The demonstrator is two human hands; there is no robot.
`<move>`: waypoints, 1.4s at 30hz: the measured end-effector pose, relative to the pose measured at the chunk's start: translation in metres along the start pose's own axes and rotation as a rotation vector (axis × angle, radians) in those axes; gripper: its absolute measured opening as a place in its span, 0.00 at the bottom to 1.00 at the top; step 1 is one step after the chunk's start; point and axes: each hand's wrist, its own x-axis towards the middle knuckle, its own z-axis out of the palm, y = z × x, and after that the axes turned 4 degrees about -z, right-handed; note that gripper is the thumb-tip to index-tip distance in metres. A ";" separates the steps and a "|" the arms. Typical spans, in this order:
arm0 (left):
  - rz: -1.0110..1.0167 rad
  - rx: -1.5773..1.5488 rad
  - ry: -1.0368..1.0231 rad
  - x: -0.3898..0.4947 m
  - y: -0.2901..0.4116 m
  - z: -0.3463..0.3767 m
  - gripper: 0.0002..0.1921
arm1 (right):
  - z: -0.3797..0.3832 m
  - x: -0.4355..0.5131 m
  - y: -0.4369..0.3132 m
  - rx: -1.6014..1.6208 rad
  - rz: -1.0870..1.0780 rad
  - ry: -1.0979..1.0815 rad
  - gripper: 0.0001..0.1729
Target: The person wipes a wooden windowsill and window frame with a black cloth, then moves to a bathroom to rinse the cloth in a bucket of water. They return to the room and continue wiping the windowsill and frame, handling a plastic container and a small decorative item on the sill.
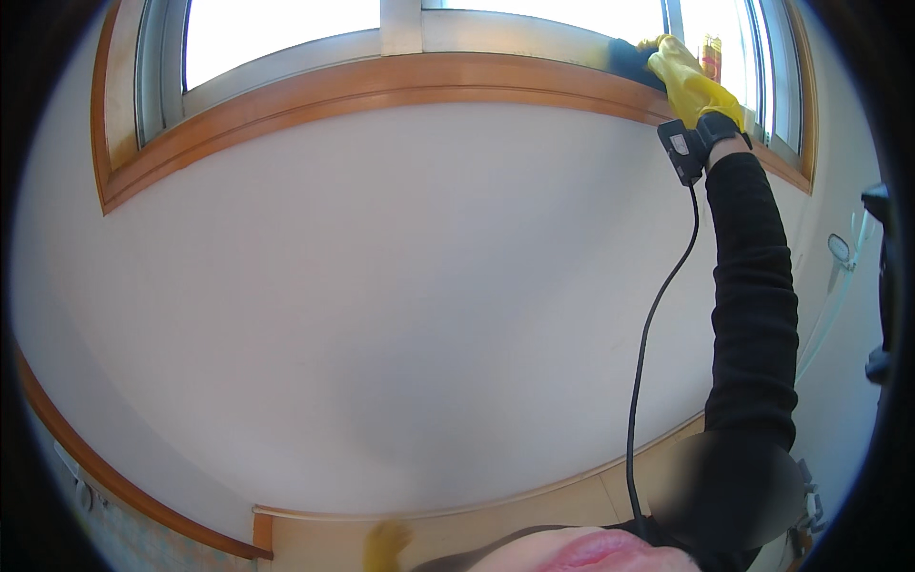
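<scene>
My right hand (679, 75), in a yellow rubber glove, presses a dark cloth (632, 63) against the lower rail of the window frame (515, 36), near its right end. The cloth also touches the wooden window trim (443, 79) below. Just right of the glove stands a yellow and red container (711, 57), partly hidden by the hand. Low in the view, my left hand (386, 545) wears a yellow glove too; it is blurred and cut off by the lower edge, so its fingers cannot be made out.
A white wall (429, 286) spans the space below the window. From a black device (683, 150) strapped at my right wrist, a black cable (643, 343) hangs down along the arm. A shower head (838, 247) with a hose is on the right wall. Beige tiles (572, 497) run along the bottom.
</scene>
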 end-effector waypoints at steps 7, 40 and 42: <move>0.081 0.207 -0.031 0.011 0.028 0.021 0.18 | 0.038 0.034 -0.102 0.190 -0.194 0.069 0.18; 1.138 0.207 -0.443 -0.162 0.330 0.504 0.18 | -0.123 -0.307 0.164 0.754 -0.085 0.581 0.21; 1.418 0.566 -0.347 -0.175 0.358 0.579 0.21 | -0.125 -0.331 0.210 0.892 0.085 0.581 0.19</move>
